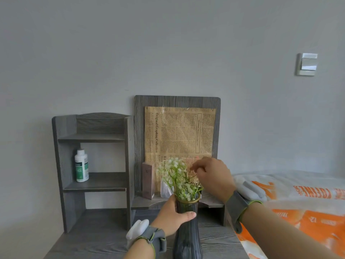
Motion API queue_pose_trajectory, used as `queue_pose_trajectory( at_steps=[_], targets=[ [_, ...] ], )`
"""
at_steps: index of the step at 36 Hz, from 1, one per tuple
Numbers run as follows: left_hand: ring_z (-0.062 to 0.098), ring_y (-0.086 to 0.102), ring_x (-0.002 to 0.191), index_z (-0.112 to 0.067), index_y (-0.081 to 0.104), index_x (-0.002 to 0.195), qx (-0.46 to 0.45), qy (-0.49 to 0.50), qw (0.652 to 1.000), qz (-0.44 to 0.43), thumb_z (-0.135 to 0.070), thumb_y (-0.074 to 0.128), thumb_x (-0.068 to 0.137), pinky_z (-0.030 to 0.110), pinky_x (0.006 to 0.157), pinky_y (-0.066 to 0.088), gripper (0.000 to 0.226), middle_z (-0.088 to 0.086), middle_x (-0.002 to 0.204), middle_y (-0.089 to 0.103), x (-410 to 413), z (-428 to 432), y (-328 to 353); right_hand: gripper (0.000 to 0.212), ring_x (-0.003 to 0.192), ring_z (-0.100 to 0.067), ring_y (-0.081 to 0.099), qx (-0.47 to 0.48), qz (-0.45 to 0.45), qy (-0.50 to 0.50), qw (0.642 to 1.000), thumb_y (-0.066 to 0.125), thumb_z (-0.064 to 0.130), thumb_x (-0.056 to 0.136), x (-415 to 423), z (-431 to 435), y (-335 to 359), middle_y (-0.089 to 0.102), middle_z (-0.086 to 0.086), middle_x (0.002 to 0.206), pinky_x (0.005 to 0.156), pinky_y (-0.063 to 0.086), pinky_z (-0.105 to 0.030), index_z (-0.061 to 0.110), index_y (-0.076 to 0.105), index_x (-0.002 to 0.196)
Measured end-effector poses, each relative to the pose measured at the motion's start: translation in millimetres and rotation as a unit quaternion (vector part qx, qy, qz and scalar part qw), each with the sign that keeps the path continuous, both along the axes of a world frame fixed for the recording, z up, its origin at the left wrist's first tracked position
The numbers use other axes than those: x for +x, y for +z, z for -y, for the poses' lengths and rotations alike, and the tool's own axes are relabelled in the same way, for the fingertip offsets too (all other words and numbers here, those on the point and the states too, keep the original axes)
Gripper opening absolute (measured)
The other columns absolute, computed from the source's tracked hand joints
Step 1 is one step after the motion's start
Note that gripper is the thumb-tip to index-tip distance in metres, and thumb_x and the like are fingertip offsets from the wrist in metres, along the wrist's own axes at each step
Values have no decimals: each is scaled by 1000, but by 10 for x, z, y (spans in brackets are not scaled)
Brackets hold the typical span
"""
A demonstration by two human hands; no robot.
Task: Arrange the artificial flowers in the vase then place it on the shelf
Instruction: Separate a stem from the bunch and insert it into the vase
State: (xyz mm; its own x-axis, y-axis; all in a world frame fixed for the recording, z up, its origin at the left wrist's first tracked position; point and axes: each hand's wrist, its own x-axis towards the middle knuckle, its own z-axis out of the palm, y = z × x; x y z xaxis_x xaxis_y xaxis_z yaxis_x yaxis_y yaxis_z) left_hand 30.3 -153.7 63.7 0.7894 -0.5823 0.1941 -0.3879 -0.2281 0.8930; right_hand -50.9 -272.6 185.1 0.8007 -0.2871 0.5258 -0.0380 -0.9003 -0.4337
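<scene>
On my head-camera feed, the left hand [171,215] is gripping the neck of the dark ribbed vase [188,234], its thumb lying across the front just under the gold rim. The vase is standing upright on the grey wood-grain desk [93,238]. The right hand [214,176] is reaching in from the right, its fingertips [200,166] curling together and pinching a pale pink sprig at the top of the artificial flowers [179,176]. Their white blooms and green stems are rising out of the vase's mouth. I am seeing grey straps wrapping both wrists. The vase is sitting to the right of the grey shelf [91,137] unit, where a white bottle [81,165] with a green label is standing on the middle board. Behind the flowers, a newspaper-print sheet [179,131] is leaning against a grey backboard [177,100], with a brown box [148,180] standing upright at its foot. An orange-and-white plastic bag [308,215] is lying to the right of the desk, and a light switch [307,64] is showing on the wall above it.
</scene>
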Motion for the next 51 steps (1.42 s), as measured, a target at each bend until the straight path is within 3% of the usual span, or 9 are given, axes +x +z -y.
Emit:
queue_pose_trajectory(
  at_steps=[4, 9, 14, 22, 28, 33, 37, 43, 51],
  targets=[
    [8, 53, 118, -26, 44, 131, -6, -5, 1000, -3, -34, 77, 74, 32, 108, 40, 66, -10, 127, 58, 7, -5, -2, 34, 85, -15, 64, -9, -34, -12, 999, 45, 12, 85, 23, 38, -66, 72, 10, 98, 75, 50, -27, 27, 76, 84],
    [8, 53, 118, -27, 43, 130, -8, -8, 1000, -5, -32, 77, 75, 33, 108, 39, 64, -10, 127, 57, 4, 3, -1, 30, 70, -13, 61, 12, 35, -29, 999, 50, 13, 81, 26, 77, -49, 74, 11, 83, 62, 46, -25, 28, 75, 78],
    [9, 52, 119, -24, 43, 131, -3, -18, 1000, -3, -30, 76, 77, 31, 108, 39, 64, -8, 128, 56, -2, -6, 22, 25, 77, -15, 61, 8, 90, -20, 996, 53, 14, 83, 22, 94, -39, 71, 11, 90, 68, 50, -28, 27, 74, 79],
    [6, 49, 122, -32, 39, 129, 19, -59, 998, -15, -34, 75, 76, 31, 110, 36, 64, -14, 130, 53, -9, -18, 62, 22, 59, -10, 49, 17, 157, -24, 987, 55, 11, 84, -5, 95, -44, 68, 9, 87, 57, 37, -24, 25, 73, 79],
    [-11, 49, 106, -37, 43, 121, 3, -45, 998, -33, -37, 80, 70, 19, 94, 38, 63, -26, 116, 55, -32, -22, 62, 19, 83, -12, 63, -25, 84, -19, 996, 55, 32, 86, -22, 81, -64, 65, 14, 99, 72, 51, -29, 32, 71, 98],
    [-2, 57, 108, -29, 49, 118, -67, 3, 998, -17, -30, 84, 66, 10, 87, 43, 62, -17, 114, 61, -125, 43, 109, 28, 88, -10, 64, -53, 46, -21, 997, 55, 48, 83, 1, 78, -115, 65, 15, 100, 76, 52, -30, 36, 66, 106],
    [-26, 54, 83, -35, 49, 99, -118, 44, 992, -5, -29, 84, 66, -4, 65, 40, 49, -24, 101, 60, -204, 62, 188, 27, 87, -12, 62, -75, 19, -21, 997, 54, 45, 82, 18, 70, -143, 66, 14, 93, 73, 51, -28, 36, 65, 105],
    [-22, 56, 86, -35, 52, 102, -140, 48, 989, -4, -32, 82, 70, 0, 69, 43, 44, -23, 102, 62, -238, 57, 236, 20, 89, -14, 62, -87, -25, -14, 996, 53, 33, 84, 35, 75, -151, 69, 12, 91, 75, 51, -29, 35, 65, 100],
    [-11, 54, 94, -37, 48, 106, -139, 59, 987, -59, -62, 70, 62, 7, 72, 40, 55, -22, 107, 60, -234, 14, 293, 23, 90, -18, 62, -62, -28, -33, 997, 51, 23, 85, 44, 90, -152, 71, 9, 92, 77, 52, -30, 35, 67, 97]
  ],
)
